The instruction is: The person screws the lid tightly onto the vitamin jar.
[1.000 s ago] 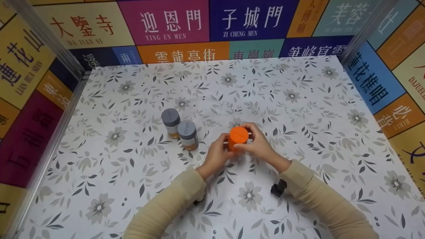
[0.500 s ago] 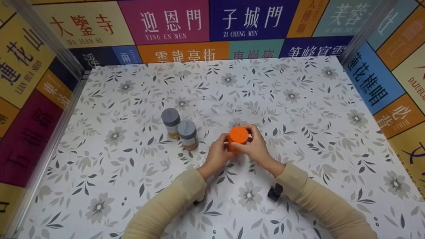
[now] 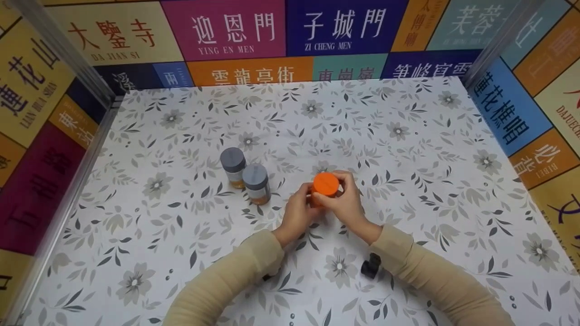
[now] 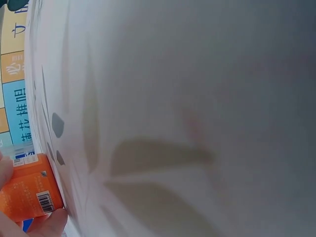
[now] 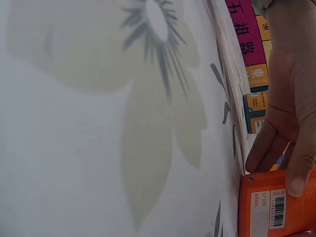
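Observation:
An orange bottle with a round orange lid (image 3: 326, 184) stands upright on the patterned tabletop, between both hands in the head view. My left hand (image 3: 299, 210) holds the lower body from the left. My right hand (image 3: 349, 199) grips around the lid's right side, its thumb across the front edge. In the left wrist view, the orange bottle (image 4: 32, 190) shows a barcode label at the lower left, with fingers around it. The right wrist view has the orange bottle (image 5: 276, 207) at the lower right, a thumb pressed on its side.
Two bottles with grey lids, one darker (image 3: 233, 165) and one lighter (image 3: 256, 183), stand close together left of the hands. Panels with printed characters (image 3: 226, 29) wall in the table at the back and sides.
My right wrist has swung left and inward, its thumb shifting left along the front of the orange lid. The left hand and the grey-lidded bottles stay nearly in place.

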Tool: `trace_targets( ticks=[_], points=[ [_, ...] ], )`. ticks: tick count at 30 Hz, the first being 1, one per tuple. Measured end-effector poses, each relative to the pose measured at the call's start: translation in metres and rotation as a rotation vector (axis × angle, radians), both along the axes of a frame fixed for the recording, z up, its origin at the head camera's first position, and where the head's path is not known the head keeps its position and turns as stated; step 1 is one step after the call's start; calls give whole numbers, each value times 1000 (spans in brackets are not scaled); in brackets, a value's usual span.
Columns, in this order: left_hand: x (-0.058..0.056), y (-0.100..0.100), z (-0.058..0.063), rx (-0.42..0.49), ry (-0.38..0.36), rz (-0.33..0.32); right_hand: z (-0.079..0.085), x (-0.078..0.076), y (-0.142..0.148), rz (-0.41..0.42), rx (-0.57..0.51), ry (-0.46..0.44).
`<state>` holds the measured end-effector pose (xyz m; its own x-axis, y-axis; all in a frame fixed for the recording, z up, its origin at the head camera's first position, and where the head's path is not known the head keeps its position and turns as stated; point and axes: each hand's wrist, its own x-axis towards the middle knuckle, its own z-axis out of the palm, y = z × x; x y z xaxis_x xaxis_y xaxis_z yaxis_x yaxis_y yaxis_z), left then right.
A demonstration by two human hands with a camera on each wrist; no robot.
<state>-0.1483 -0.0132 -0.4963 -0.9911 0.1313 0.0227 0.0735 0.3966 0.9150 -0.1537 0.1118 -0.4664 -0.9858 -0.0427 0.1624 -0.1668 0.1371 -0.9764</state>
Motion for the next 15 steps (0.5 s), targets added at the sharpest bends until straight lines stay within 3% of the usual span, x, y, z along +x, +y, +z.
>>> trace_targets(
  ticks=[5, 15],
  points=[
    [1, 1, 0, 1, 31, 9, -18, -7, 2, -28, -30, 16],
    [2, 1, -1, 3, 28, 7, -20, -7, 2, -39, -18, 11]
  ],
)
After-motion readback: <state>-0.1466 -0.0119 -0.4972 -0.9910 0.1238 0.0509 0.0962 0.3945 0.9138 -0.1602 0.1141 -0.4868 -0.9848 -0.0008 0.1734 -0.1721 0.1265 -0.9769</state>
